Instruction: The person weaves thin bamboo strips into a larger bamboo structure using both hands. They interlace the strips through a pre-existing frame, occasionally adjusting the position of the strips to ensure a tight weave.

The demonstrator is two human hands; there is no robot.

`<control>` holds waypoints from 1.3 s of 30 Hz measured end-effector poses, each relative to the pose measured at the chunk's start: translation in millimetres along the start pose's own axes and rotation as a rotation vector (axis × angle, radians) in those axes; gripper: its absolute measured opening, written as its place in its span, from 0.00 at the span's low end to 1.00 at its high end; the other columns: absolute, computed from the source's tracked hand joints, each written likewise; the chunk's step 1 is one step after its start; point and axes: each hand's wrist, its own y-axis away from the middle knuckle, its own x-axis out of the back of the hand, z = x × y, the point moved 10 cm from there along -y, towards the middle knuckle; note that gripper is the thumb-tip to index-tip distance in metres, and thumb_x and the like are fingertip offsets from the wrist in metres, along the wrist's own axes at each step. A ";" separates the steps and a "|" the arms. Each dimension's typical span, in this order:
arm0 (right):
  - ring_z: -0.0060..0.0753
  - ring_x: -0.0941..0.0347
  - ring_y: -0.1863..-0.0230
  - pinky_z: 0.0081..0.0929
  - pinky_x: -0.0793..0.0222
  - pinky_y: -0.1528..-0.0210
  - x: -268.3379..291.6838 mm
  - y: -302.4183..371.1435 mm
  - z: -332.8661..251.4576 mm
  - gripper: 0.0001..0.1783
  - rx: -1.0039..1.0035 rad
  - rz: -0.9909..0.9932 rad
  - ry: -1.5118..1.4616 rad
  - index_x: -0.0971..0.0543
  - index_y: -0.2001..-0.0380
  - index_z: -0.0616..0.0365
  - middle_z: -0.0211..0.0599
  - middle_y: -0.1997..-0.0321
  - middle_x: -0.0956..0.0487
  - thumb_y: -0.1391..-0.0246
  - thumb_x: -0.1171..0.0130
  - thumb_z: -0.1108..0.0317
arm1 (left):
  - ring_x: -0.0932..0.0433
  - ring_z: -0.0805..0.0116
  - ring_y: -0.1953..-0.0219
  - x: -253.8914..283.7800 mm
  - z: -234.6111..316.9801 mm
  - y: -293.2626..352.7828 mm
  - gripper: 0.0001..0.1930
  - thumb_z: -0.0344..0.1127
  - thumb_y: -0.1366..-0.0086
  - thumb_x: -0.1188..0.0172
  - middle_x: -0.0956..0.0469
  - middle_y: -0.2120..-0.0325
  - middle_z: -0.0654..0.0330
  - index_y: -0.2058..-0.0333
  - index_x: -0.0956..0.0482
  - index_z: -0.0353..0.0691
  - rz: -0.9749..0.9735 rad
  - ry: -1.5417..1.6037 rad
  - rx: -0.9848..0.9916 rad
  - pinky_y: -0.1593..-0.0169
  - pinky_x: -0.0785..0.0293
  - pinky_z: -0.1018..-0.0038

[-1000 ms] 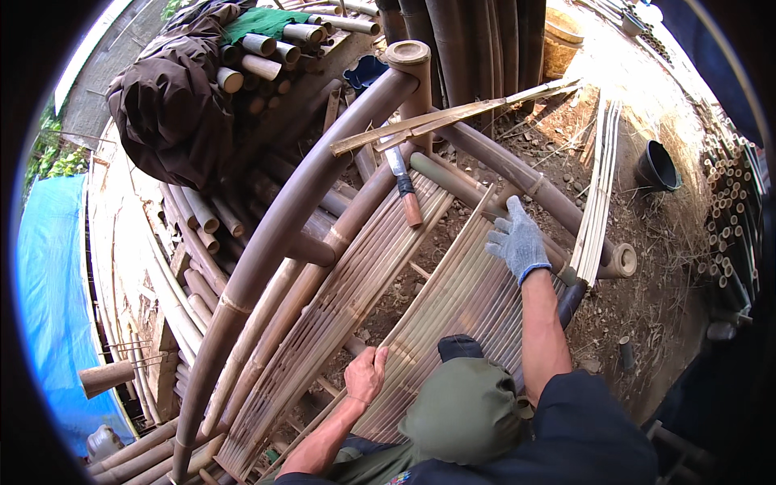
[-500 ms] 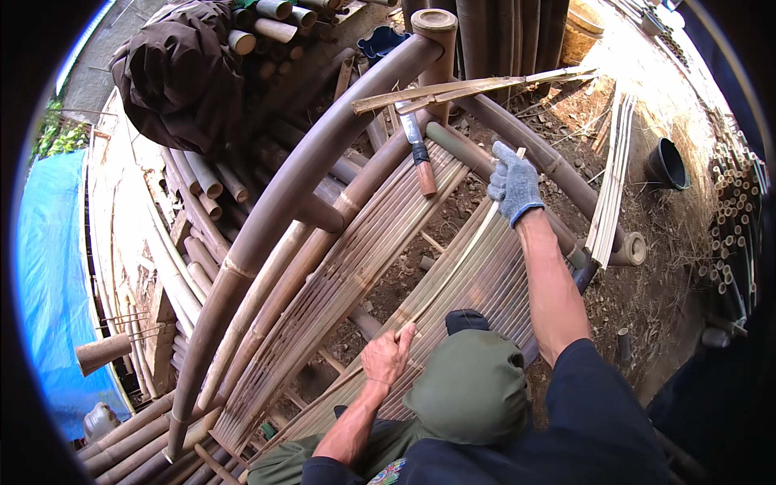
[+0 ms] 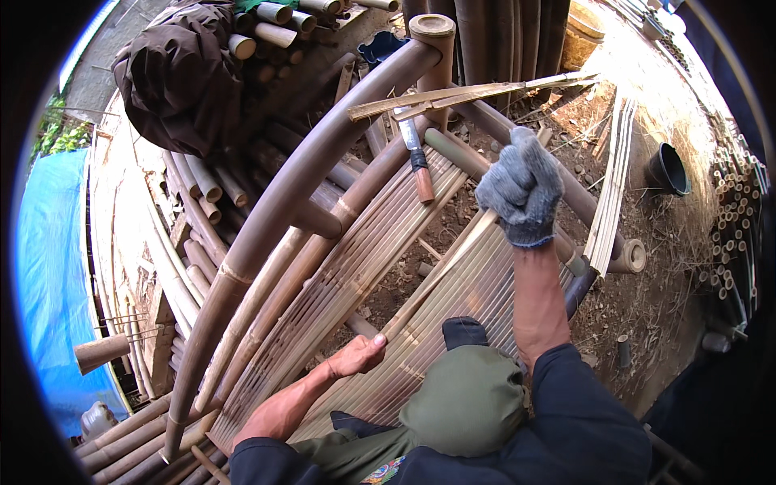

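My right hand (image 3: 521, 190), in a grey knitted glove, is closed around a pale bamboo strip (image 3: 440, 276) near its upper end. The strip slants down to the left over a slatted bamboo panel (image 3: 473, 295). At its lower end my bare left hand (image 3: 358, 356) has it, with the thumb on top and the fingers curled mostly out of sight. Both hands are above the slats. A knife (image 3: 421, 171) with a wooden handle and dark wrapping lies on a second slatted section (image 3: 339, 279), apart from my hands.
Thick curved bamboo poles (image 3: 267, 190) frame the slats. Split strips (image 3: 477, 95) lie across the far corner, and a bundle of strips (image 3: 612, 190) leans at the right. Beyond are a black bucket (image 3: 668, 168), stacked bamboo (image 3: 198, 174) and a blue tarp (image 3: 52, 275).
My right hand has risen nearer the camera and its fist has turned. My left hand has moved down and left. The strip between them has shifted left and now shows broader.
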 end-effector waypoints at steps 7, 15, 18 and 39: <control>0.57 0.34 0.39 0.49 0.40 0.36 185.0 61.8 39.4 0.33 -0.103 0.478 2.011 0.30 0.42 0.64 0.59 0.43 0.29 0.42 0.43 0.51 | 0.21 0.49 0.71 71.4 39.2 2.3 0.18 0.49 0.29 0.48 0.21 0.75 0.48 0.59 0.23 0.37 0.832 -0.594 -0.304 0.65 0.28 0.61; 0.55 0.37 0.39 0.51 0.43 0.37 177.3 241.4 29.0 0.33 -0.446 0.367 2.476 0.28 0.43 0.59 0.47 0.38 0.32 0.48 0.42 0.49 | 0.21 0.47 0.69 67.8 31.9 -10.2 0.17 0.47 0.30 0.46 0.21 0.72 0.48 0.55 0.24 0.39 0.800 -0.613 -0.293 0.64 0.27 0.60; 0.61 0.29 0.44 0.47 0.34 0.41 174.9 347.4 -36.4 0.38 -1.344 0.713 2.226 0.35 0.39 0.66 0.54 0.34 0.36 0.45 0.44 0.49 | 0.23 0.38 0.66 61.5 33.8 -10.3 0.15 0.49 0.30 0.48 0.21 0.71 0.45 0.61 0.25 0.42 0.772 -0.646 -0.181 0.64 0.30 0.51; 0.58 0.38 0.37 0.48 0.41 0.36 167.2 92.3 134.7 0.23 -0.065 0.129 2.232 0.22 0.53 0.61 0.51 0.42 0.28 0.42 0.44 0.53 | 0.22 0.42 0.71 29.0 20.5 4.7 0.17 0.49 0.34 0.43 0.22 0.78 0.46 0.68 0.21 0.39 0.715 -0.744 0.088 0.67 0.28 0.55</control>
